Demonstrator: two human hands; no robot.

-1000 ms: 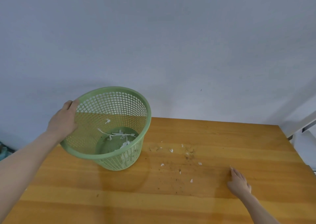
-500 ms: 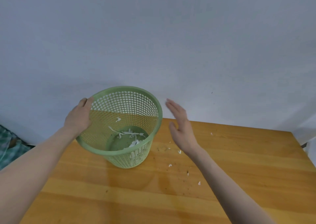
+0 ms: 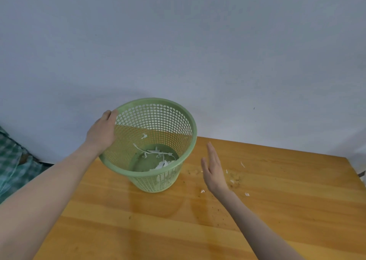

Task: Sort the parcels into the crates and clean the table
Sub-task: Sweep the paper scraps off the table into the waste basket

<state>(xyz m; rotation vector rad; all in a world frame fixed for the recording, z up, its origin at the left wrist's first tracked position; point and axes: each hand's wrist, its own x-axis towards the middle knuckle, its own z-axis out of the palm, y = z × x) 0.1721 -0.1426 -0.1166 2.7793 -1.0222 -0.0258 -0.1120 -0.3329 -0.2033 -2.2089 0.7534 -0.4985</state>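
Your left hand [image 3: 102, 133] grasps the green mesh wastebasket [image 3: 156, 182] by the left side of its rim, fingers curled over the top edge; the wastebasket is tipped towards you, with its base on the counter [image 3: 277, 220] near the far edge, towards the far left corner. Inside it, white paper shreds [image 3: 158, 152] lie on the bottom and one small piece clings to the mesh wall.

Your right hand [image 3: 213, 170] is released and holds nothing; its fingers are straight and together, the palm turned towards the wastebasket, just beside it on the right and apart from it. It stands edge-on above the wood; whether its lower edge touches the counter is hard to tell from this angle.

A few white paper scraps [image 3: 247, 194] lie scattered on the counter around and to the right of that hand, mixed with a patch of dark crumbs [image 3: 234, 180]; fine specks trail towards the near edge as well. A plain pale wall [image 3: 198, 51] rises behind the far edge; a green checked cloth [image 3: 11, 164] shows beyond the counter's left edge.
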